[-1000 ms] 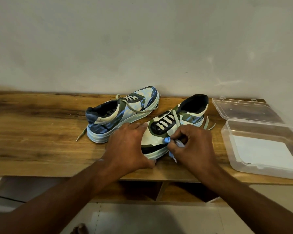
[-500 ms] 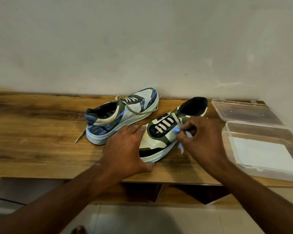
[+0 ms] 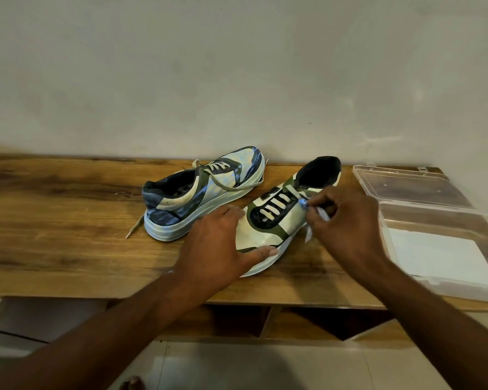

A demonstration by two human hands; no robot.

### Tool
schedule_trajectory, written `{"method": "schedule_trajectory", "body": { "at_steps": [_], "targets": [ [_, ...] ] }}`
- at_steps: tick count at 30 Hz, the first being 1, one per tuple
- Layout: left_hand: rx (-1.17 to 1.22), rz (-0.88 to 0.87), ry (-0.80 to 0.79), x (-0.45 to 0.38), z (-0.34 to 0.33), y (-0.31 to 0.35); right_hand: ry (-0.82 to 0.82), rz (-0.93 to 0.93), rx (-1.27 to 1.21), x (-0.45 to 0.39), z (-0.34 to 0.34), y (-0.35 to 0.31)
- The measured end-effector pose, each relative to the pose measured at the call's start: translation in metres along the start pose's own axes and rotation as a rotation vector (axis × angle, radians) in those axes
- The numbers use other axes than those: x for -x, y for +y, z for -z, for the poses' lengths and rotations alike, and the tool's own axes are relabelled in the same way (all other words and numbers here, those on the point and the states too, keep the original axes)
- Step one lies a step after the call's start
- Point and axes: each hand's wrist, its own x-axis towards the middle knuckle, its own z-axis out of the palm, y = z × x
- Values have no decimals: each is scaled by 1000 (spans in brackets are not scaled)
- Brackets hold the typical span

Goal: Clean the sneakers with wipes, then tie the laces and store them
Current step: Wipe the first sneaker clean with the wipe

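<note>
Left hand (image 3: 217,249) lies flat, fingers (image 3: 261,252) spread over the toe of the near sneaker (image 3: 276,226), thumb on its front sole edge; nothing gripped, just pinning it to the table (image 3: 68,235). Right hand (image 3: 347,223) curled tight, fingers (image 3: 316,204) pinching a small crumpled wipe (image 3: 310,232) against the shoe's lace-side upper; a tail of the wipe hangs below the fingertips. Near sneaker's long axis runs diagonal: toe toward the camera and left, under the left fingers, heel away and right, past the right fingers. Laces loose. Just right of the right hand: open clear plastic box (image 3: 440,249), white wipes inside, lid folded back. Beyond the left fingers: second sneaker (image 3: 200,195), upright, axis also diagonal but reversed, heel near-left, toe far-right by the wall (image 3: 237,80), a lace end trailing on the table.
</note>
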Motion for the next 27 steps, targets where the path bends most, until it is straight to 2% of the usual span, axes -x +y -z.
{"method": "schedule_trajectory", "body": {
  "at_steps": [3,6,9,10,15,18,23,27],
  "targets": [
    [13,52,-11,-3,-2,0,70,-36,34,-6,4,6],
    [52,99,-19,-5,-2,0,-38,44,9,12,-11,-9],
    [119,138,-26,-7,0,-1,-146,220,105,29,-25,-21],
    [135,148,-31,-7,0,-2,-154,226,109,27,-23,-20],
    [127,161,-44,-7,2,-3,-17,-9,13,-1,0,-1],
    [130,162,-46,-7,2,-3,27,-65,10,-3,5,-2],
    [121,143,-32,-6,1,-4,-120,98,69,23,-13,-23],
    [119,136,-34,-6,1,-5,-153,174,138,25,-16,-27]
  ]
}}
